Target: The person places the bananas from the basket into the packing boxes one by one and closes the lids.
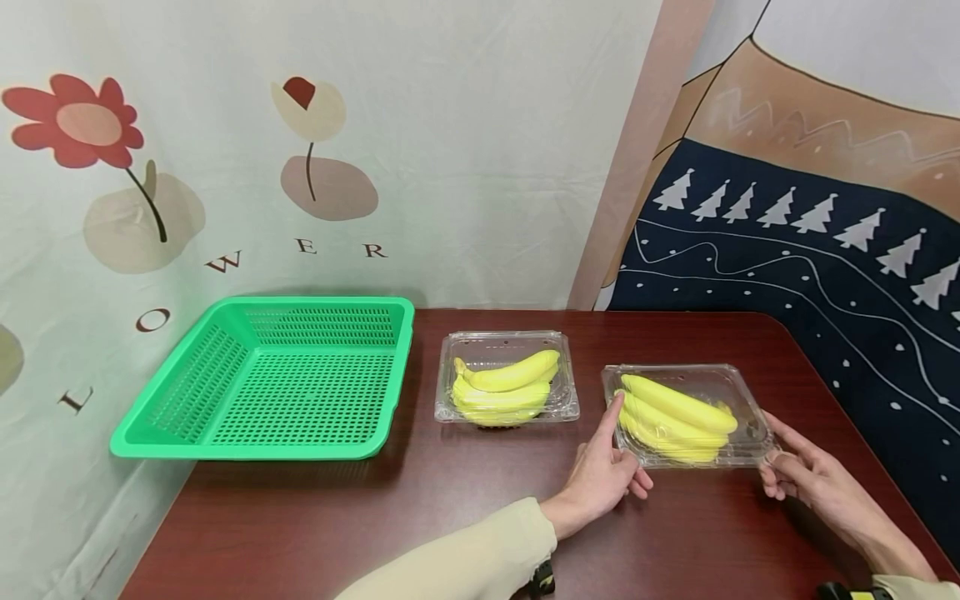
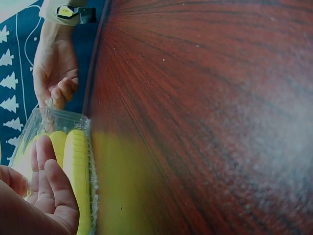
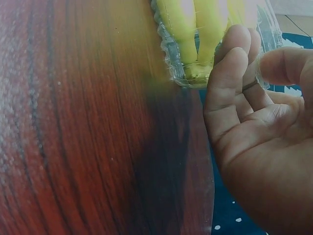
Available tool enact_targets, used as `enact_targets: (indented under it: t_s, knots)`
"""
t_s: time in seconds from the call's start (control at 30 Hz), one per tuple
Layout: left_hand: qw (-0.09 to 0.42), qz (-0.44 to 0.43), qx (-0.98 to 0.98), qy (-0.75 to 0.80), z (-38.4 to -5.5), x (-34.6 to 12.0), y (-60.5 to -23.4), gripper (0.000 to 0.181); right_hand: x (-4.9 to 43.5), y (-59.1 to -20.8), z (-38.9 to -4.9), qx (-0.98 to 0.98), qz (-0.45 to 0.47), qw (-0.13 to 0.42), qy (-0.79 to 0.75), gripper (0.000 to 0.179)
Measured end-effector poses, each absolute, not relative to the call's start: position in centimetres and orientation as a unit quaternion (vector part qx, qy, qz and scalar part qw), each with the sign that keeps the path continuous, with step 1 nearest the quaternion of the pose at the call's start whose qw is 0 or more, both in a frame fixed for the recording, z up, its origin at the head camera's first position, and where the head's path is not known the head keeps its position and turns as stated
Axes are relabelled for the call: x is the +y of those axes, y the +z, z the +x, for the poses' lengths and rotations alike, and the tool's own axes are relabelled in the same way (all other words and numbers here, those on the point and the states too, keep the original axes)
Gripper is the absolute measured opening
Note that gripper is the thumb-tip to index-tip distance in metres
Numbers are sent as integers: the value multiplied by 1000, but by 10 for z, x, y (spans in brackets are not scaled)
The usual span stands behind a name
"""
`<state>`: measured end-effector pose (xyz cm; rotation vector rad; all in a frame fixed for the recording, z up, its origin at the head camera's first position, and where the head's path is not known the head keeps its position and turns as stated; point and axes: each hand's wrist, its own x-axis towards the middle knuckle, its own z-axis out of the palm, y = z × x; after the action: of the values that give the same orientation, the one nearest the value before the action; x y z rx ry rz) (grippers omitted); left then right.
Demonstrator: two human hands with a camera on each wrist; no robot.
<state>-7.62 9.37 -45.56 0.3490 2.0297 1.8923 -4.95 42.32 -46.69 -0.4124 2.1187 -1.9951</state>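
Note:
A clear plastic clamshell box [image 1: 708, 383] with yellow bananas [image 1: 678, 417] inside is held between both hands at the right of the table. At its left end, my left hand [image 1: 596, 479] grips the near corner, index finger stretched along the side; in the left wrist view the other fingers of the left hand [image 2: 54, 196] hang partly curled beside the box. My right hand [image 1: 821, 487] pinches the box's right end between thumb and fingers, and the right wrist view shows the right hand [image 3: 259, 112] at that corner. The bananas [image 3: 183, 29] show through the plastic there.
A second clear box [image 1: 502, 342] of bananas stands left of the held one, near the back of the table. Farther left is a green plastic basket [image 1: 251, 450] with nothing visible in it. Printed cloth [image 1: 480, 167] hangs behind the dark red-brown table [image 1: 450, 517].

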Motion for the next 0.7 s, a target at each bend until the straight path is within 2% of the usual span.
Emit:
enact_targets:
  t_s: [0.7]
  knots:
    - [157, 128, 728, 655, -76, 94, -456, 87, 423, -467, -50, 723, -137, 98, -670, 61]
